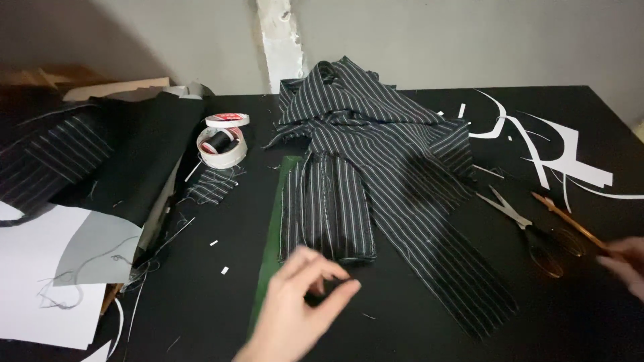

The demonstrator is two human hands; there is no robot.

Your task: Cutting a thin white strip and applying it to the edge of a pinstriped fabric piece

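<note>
Left grip [305,295] just below striped fabric [329,208]

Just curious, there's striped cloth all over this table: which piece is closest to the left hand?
The folded striped piece lying on the green strip, just beyond the left hand. The big crumpled striped cloth and the far-left pieces lie farther away.

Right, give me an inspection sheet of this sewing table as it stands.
Surface: black table, strewn with threads and small white scraps.
Job's things: pinstriped dark fabric heaped mid-table, one part folded over a green mat.
Clutter: scissors, a wooden pencil-like stick, white paper offcuts, tape rolls with a black thread spool, more striped cloth, white paper sheets.
Grippers: left hand fingers pinched just below the folded fabric; right hand blurred at the stick's end.
Cables: nothing seen.
Surroundings: plain grey wall, chipped plaster strip.
</note>
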